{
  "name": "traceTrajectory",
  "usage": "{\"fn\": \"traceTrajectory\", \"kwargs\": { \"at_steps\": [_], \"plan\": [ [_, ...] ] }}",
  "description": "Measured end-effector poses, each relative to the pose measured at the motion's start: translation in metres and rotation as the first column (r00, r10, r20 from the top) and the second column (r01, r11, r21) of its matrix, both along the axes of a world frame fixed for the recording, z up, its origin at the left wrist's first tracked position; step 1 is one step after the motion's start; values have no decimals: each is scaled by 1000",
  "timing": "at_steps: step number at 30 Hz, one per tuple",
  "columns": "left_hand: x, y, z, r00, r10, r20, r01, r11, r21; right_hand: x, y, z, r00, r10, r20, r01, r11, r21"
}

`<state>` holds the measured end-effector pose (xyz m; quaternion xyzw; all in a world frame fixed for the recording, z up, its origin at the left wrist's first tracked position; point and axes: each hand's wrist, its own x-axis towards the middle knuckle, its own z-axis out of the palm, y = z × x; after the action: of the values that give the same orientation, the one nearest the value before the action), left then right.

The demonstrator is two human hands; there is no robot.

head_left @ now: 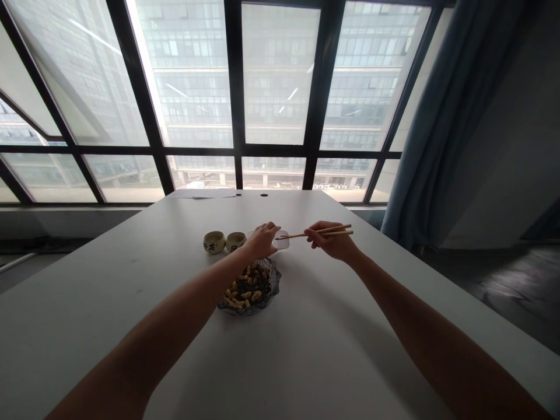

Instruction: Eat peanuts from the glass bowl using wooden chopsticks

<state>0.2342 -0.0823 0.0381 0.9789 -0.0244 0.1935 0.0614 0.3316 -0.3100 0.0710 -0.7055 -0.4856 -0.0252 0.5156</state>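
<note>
Right hand [328, 238] pinches a pair of long pale wooden chopsticks [335, 230], fingers closed near their rear part. Bearings from the scalloped clear-glass bowl [275, 281], with the windows at 12 o'clock: right hand at 2 o'clock. Chopstick tips point to 9 o'clock and overlap a small translucent whitish cup [283, 240]; whether they touch it, cannot tell.

Left hand [263, 240] at about 12 o'clock, beyond the bowl, thumb and fingers parted and curved about the cup's left side. Firm grip or light touch: cannot tell. Cup at 1 o'clock, between the two hands.

Bowl lies partly under the line of the left forearm; contents are pale unshelled peanuts [236, 302] mixed with small dark pieces.

Two squat cream cups with dark written characters: one [214, 242] at 11 o'clock, its neighbour [235, 240] between 11 and 12, just beside it and near the left wrist.

All stand on a broad white table [109, 286]. Flat white papers [210, 193] at the far edge, 11 o'clock. Dark-framed windows [236, 87] beyond. Blue curtain [433, 111] hangs at 2 o'clock.
</note>
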Motion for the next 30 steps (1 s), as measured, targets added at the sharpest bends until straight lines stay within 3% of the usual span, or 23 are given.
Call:
{"fn": "traceTrajectory", "kwargs": {
  "at_steps": [11,24,30],
  "plan": [
    [-4,-1,2,999,-42,1,42,998,-55,-4,-1,2,1000,-11,-15,11,1000,-7],
    [-1,-1,3,999,-29,-24,28,999,-30,-4,-4,8,999,-14,-42,15,1000,24],
    [-1,-2,3,996,48,-82,-55,994,-92,-2,-5,9,998,-20,-56,25,996,88]
  ]
}}
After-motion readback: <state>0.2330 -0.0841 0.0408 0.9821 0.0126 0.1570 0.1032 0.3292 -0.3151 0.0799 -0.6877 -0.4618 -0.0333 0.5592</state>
